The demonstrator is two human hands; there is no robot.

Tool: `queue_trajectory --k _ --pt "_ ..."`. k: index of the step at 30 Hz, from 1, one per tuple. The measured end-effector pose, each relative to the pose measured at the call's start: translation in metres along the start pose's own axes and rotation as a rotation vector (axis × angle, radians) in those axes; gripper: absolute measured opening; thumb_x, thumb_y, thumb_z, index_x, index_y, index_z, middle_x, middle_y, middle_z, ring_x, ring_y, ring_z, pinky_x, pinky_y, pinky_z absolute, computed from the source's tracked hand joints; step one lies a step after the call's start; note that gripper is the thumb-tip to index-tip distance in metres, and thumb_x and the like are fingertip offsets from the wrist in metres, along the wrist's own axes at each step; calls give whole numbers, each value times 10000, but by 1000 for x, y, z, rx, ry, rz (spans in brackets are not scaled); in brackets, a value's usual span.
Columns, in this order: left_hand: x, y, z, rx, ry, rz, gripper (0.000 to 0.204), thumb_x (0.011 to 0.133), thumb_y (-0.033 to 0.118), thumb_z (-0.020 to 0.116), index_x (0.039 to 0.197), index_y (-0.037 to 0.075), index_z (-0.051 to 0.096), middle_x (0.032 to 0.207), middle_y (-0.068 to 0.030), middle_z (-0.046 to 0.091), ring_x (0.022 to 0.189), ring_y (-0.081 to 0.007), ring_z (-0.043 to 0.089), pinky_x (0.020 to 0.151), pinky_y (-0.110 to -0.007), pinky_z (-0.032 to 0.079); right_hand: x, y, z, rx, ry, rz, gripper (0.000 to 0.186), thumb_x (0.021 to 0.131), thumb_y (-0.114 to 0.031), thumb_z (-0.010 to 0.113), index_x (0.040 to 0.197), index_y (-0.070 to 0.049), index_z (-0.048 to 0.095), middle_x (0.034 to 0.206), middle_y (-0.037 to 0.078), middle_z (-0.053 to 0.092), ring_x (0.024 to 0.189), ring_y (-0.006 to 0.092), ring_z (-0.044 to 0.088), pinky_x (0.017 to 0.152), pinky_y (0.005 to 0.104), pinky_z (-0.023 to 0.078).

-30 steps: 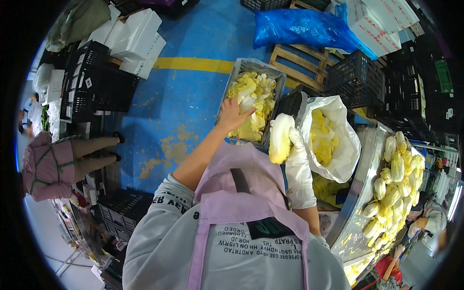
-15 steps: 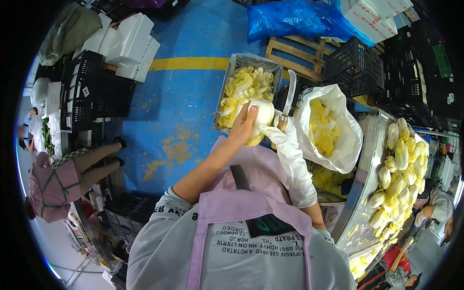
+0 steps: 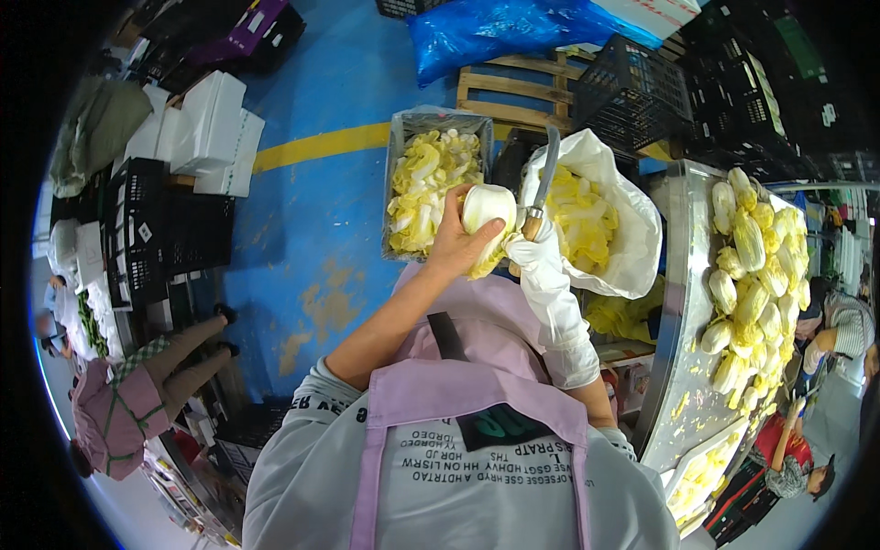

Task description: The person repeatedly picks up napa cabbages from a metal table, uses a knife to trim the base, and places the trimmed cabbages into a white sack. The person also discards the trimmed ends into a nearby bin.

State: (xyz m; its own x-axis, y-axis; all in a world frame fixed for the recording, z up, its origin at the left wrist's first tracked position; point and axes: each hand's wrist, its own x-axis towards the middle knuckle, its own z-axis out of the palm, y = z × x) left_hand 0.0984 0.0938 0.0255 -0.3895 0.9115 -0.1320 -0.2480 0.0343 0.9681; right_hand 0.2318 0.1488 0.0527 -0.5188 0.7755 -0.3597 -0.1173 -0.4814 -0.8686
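Note:
My left hand (image 3: 461, 242), bare, wraps around a napa cabbage (image 3: 488, 208). Its pale, flat-cut base faces up, and yellow leaves show below my thumb. Close by on the right, my right hand (image 3: 535, 251) in a white glove and sleeve grips a knife by its wooden handle (image 3: 532, 225). The long curved knife blade (image 3: 549, 172) points away from me, apart from the cabbage. Just beyond my left hand, a grey lined crate (image 3: 391, 179) is full of yellow-white trimmed leaves. A white sack (image 3: 639, 240) with more yellow leaves stands open beyond my right hand.
At right, a steel table (image 3: 674, 302) bears a pile of napa cabbages (image 3: 750, 247). A wooden pallet (image 3: 513, 87), black crate (image 3: 632, 92) and blue bag (image 3: 513, 37) lie ahead. White foam boxes (image 3: 209, 124) stand at left. Other people are at both sides.
The cabbage has turned in my left hand, its base facing up more, with my thumb lower across its front. The whole view has shifted; the knife stays in my right hand.

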Motion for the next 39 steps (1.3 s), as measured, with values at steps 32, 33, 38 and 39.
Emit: queue_trajectory --k 32,33,38,39 --pt "13 -40 212 -203 103 -286 556 782 192 677 1248 14 431 1098 -69 549 970 -154 541 856 -284 429 9 -69 -220 26 -322 61 402 753 -189 722 1072 -26 541 948 10 581 850 89 525 745 228 438" --pt "12 -40 214 -137 96 -260 564 776 193 683 1249 13 433 1101 -74 550 975 -157 542 855 -287 431 9 -70 -222 55 -333 44 409 748 -191 726 1074 -26 543 952 9 581 855 89 524 749 232 438" --pt "12 -37 220 121 47 -169 580 748 196 711 1232 -7 463 1106 -91 558 989 -163 543 857 -287 434 12 -73 -240 -42 -402 40 461 753 -169 711 1144 -33 509 1035 18 571 906 104 528 815 248 423" --pt "13 -39 220 142 37 -155 579 743 198 716 1223 -12 470 1104 -92 560 989 -163 543 858 -287 435 13 -74 -242 -58 -415 40 491 754 -164 708 1176 -34 491 1073 21 565 931 110 530 841 252 417"
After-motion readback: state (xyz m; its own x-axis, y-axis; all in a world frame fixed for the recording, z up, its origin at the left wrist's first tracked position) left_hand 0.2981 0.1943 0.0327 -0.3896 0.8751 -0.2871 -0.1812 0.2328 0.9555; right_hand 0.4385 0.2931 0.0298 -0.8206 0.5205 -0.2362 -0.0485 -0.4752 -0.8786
